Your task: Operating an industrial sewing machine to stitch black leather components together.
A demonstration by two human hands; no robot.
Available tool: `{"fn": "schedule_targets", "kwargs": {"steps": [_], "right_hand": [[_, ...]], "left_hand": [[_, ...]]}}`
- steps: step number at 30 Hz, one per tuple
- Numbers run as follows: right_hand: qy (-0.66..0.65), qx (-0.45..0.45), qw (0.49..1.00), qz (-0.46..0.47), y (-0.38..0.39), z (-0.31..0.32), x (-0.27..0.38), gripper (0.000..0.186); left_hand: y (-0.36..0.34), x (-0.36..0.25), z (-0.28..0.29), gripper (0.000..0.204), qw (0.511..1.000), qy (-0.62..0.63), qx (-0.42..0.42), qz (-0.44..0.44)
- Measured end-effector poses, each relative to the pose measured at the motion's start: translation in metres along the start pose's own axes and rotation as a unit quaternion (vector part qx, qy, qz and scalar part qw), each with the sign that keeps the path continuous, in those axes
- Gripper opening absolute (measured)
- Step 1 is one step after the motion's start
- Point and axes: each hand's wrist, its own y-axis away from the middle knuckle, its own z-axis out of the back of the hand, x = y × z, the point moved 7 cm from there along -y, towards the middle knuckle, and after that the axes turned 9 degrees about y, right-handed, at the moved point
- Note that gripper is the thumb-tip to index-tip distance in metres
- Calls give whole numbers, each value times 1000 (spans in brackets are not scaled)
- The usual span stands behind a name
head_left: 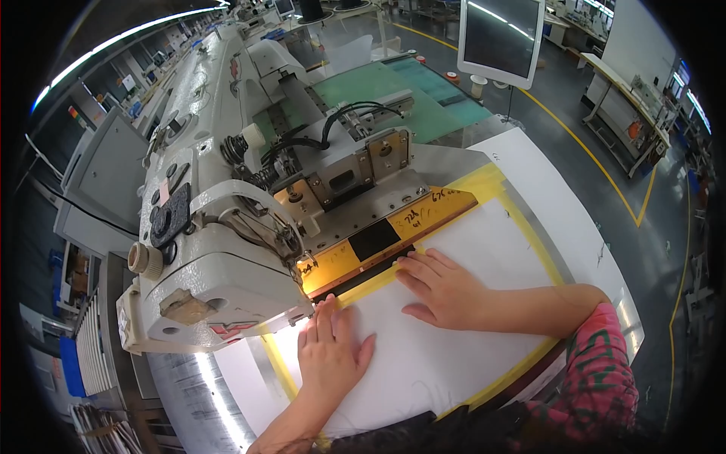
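Nearest the camera, a pink sleeve with dark green markings (601, 363) covers the upper part of the right arm at lower right. Beyond it, a large white sheet bordered by yellow tape (439, 367) lies flat on the desk, its far edge running just beside a narrow dark strip (367, 276) along an orange-yellow plate (423, 216) of a glossy pale-grey sewing machine (227, 287). Left hand (329, 359) and right hand (450, 295) rest palm-down, fingers extended toward that strip; each grip is released, clasping nothing. Judging by how things lie, the sheet is laid out and the strip placed along the plate, perhaps being aligned. No stitching can be made out, so the sewing itself seems left to do.
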Motion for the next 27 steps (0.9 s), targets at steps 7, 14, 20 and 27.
{"fn": "schedule_targets", "kwargs": {"steps": [7,14,20,27], "right_hand": [[28,6,1000,-4,2,3,2,52],[11,4,1000,-7,-5,3,-3,49],[21,-7,1000,-1,-5,10,-10,47],[-7,-23,1000,15,-8,10,-5,45]], "left_hand": [[1,-4,1,54,1000,4,2,-4],[2,3,1,50,997,68,-3,23],[48,-16,47,36,927,243,284,40],[137,-10,43,28,917,251,255,176]]}}
